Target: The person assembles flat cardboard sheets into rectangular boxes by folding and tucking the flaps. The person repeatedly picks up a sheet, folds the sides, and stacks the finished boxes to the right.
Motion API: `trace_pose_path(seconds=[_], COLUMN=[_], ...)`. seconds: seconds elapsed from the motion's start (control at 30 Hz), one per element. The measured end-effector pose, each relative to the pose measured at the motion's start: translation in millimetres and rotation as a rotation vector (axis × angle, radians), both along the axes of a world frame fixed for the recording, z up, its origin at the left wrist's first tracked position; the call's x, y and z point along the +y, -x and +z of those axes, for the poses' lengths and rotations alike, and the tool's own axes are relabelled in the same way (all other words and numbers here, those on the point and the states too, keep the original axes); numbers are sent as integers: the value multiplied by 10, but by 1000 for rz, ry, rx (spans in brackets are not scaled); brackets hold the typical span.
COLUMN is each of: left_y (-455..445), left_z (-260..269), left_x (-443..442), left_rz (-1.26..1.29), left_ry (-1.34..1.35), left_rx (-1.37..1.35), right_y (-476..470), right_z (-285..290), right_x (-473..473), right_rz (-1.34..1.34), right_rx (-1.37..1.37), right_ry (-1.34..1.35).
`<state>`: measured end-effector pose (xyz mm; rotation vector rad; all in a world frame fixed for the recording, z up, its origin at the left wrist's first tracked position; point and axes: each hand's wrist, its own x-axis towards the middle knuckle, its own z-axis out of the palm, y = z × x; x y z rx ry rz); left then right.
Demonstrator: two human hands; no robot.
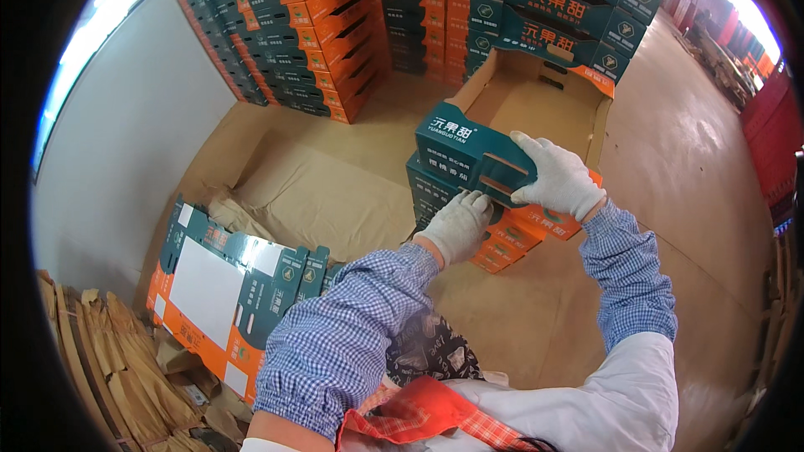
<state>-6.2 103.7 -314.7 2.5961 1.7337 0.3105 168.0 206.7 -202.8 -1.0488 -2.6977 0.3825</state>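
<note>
An open cardboard tray box (455, 135), dark green and orange with printed writing, sits at the top of a short stack before me; its bare brown inside faces up. My right hand (556, 176), in a pale knitted glove, grips the upper edge of its near end wall, beside the slotted handle cutout. My left hand (460, 223), gloved too, is lower and to the left, with bent fingertips at the lower part of that end wall. The fingertips are partly hidden, so a hold is unclear. Under the top box are similar boxes (433, 185).
Tall stacks of formed boxes (339, 31) rise at the back. Flat printed box blanks (210, 282) lie at left, near brown paper bundles (119, 370) and a white wall (138, 94). Brown sheeting (320, 182) covers the floor between. Red stacked items (769, 132) stand far right.
</note>
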Motion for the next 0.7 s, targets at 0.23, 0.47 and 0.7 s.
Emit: trace_pose_path(seconds=[0.23, 0.47, 0.7], left_y=[92, 88, -24], left_z=[-131, -66, 47], left_x=[-83, -30, -197], left_rz=[-41, -52, -17], left_ry=[-171, -27, -11], left_rx=[-88, -154, -176], right_y=[-90, -11, 18], right_z=[49, -11, -390], right_x=[69, 102, 222], right_rz=[41, 126, 247], right_rx=[203, 51, 119], right_ry=[84, 105, -15])
